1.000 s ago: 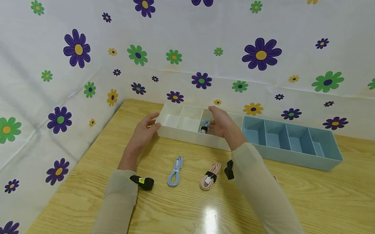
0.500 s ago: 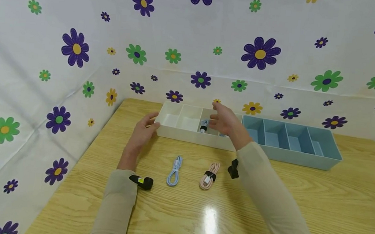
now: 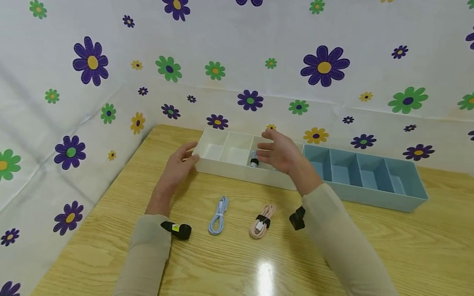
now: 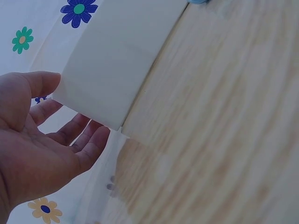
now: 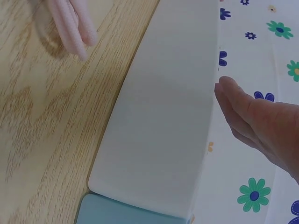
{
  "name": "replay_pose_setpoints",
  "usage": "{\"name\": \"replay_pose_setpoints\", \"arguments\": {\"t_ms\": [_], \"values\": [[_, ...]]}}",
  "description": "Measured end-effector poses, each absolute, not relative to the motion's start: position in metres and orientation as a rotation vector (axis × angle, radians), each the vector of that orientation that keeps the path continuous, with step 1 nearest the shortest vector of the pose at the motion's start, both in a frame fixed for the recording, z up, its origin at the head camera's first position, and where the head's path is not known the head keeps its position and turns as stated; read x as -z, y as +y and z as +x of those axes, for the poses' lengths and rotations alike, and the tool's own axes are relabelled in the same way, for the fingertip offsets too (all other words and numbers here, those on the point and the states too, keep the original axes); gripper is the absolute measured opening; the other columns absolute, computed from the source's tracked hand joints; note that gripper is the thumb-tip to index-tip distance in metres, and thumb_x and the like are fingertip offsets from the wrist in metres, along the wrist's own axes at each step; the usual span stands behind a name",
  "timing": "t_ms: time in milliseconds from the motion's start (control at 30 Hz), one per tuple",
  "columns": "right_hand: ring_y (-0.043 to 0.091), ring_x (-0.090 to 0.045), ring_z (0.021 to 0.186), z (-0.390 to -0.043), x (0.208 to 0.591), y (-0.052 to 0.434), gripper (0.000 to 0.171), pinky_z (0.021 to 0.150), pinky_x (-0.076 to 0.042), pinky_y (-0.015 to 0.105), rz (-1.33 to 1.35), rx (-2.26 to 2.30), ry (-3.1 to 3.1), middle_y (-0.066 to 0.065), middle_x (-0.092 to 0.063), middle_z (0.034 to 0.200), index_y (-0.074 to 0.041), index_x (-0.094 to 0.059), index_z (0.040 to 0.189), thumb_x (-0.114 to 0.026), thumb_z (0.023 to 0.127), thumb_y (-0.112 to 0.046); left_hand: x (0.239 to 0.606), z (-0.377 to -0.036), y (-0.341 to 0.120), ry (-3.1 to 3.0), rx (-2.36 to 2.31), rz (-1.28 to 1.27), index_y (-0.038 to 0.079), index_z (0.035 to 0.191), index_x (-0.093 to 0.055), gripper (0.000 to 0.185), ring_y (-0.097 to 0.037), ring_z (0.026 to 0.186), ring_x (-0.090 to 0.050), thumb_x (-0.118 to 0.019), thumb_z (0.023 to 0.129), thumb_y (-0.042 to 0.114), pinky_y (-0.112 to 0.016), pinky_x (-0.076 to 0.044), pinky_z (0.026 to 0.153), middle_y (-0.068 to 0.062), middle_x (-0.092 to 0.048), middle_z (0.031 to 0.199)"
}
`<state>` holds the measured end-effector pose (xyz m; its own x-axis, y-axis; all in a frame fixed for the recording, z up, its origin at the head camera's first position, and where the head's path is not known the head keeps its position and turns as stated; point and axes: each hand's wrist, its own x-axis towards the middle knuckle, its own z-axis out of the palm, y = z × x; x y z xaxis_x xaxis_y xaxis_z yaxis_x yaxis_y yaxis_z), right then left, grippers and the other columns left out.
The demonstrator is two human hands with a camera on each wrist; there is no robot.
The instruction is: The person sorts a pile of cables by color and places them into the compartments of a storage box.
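White plastic divided tray (image 3: pixel 235 166) sits at the table's far edge, its left end steadied by the left hand (image 3: pixel 179 166), fingers relaxed against the corner. Inside its third compartment lies a pale-blue coiled cable with a black strap (image 3: pixel 254 159), released a second ago. Above it the right hand (image 3: pixel 280 153) has lifted clear, fingers spread and empty. One cable seems stowed; the light-blue coiled cable (image 3: pixel 218 209) and pink coiled cable (image 3: pixel 262 221) lie on the wooden table (image 3: pixel 379 252).

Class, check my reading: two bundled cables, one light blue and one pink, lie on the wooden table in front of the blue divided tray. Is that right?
Not quite. In the head view the light blue cable and the pink cable lie on the wooden table in front of the white divided tray, not the blue tray.
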<state>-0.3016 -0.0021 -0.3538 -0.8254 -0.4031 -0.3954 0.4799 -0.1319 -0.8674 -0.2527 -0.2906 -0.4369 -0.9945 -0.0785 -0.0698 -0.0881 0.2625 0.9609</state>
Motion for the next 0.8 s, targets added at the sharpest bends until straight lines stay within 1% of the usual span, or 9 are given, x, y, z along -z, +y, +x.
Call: {"name": "replay_pose_setpoints", "arguments": {"t_ms": [100,300,500,633,700,800], "values": [[0.041,-0.027,0.145,-0.298,0.353,0.002,0.057,0.116,-0.029,0.044,0.075,2.014,1.566,0.024,-0.021,0.159,-0.007,-0.017,0.158,-0.033,0.109,-0.031,0.439,-0.254,-0.290,2.494,-1.881,-0.166,0.017,0.152,-0.039,0.050,-0.036,0.125,-0.046,-0.050,0.104,0.024,-0.047,-0.040,0.103,-0.022,-0.044,0.146],[0.040,-0.032,0.142,-0.288,0.350,0.012,0.056,0.115,-0.032,0.044,0.062,2.017,1.604,0.024,-0.027,0.157,-0.007,-0.023,0.157,-0.037,0.108,-0.031,0.441,-0.256,-0.290,2.505,-1.880,-0.158,0.016,0.152,-0.039,0.050,-0.035,0.121,-0.049,-0.050,0.104,0.023,-0.043,-0.043,0.098,-0.022,-0.046,0.143],[0.040,-0.029,0.144,-0.281,0.350,0.021,0.058,0.116,-0.029,0.044,0.000,1.984,1.644,0.024,-0.023,0.159,-0.006,-0.017,0.158,-0.036,0.109,-0.029,0.438,-0.254,-0.293,2.521,-1.892,-0.183,0.015,0.153,-0.039,0.050,-0.033,0.119,-0.050,-0.049,0.105,0.023,-0.037,-0.043,0.094,-0.023,-0.047,0.141],[0.040,-0.027,0.146,-0.277,0.352,0.034,0.060,0.117,-0.027,0.046,-0.042,1.925,1.743,0.025,-0.021,0.160,-0.006,-0.011,0.159,-0.034,0.109,-0.028,0.437,-0.255,-0.289,2.503,-1.918,-0.159,0.013,0.152,-0.039,0.050,-0.030,0.117,-0.051,-0.050,0.104,0.020,-0.034,-0.046,0.092,-0.024,-0.048,0.140],[0.040,-0.026,0.146,-0.276,0.353,0.039,0.061,0.117,-0.027,0.047,-0.062,1.887,1.785,0.025,-0.021,0.160,-0.006,-0.009,0.159,-0.034,0.109,-0.029,0.437,-0.256,-0.287,2.485,-1.927,-0.156,0.012,0.153,-0.038,0.050,-0.030,0.116,-0.051,-0.050,0.104,0.019,-0.035,-0.047,0.093,-0.025,-0.047,0.140],[0.041,-0.024,0.146,-0.275,0.355,0.046,0.062,0.117,-0.025,0.047,-0.103,1.867,1.799,0.026,-0.018,0.160,-0.005,-0.007,0.159,-0.033,0.109,-0.029,0.436,-0.256,-0.286,2.472,-1.926,-0.157,0.013,0.153,-0.037,0.051,-0.032,0.119,-0.050,-0.049,0.104,0.019,-0.040,-0.044,0.098,-0.025,-0.046,0.141]]}}
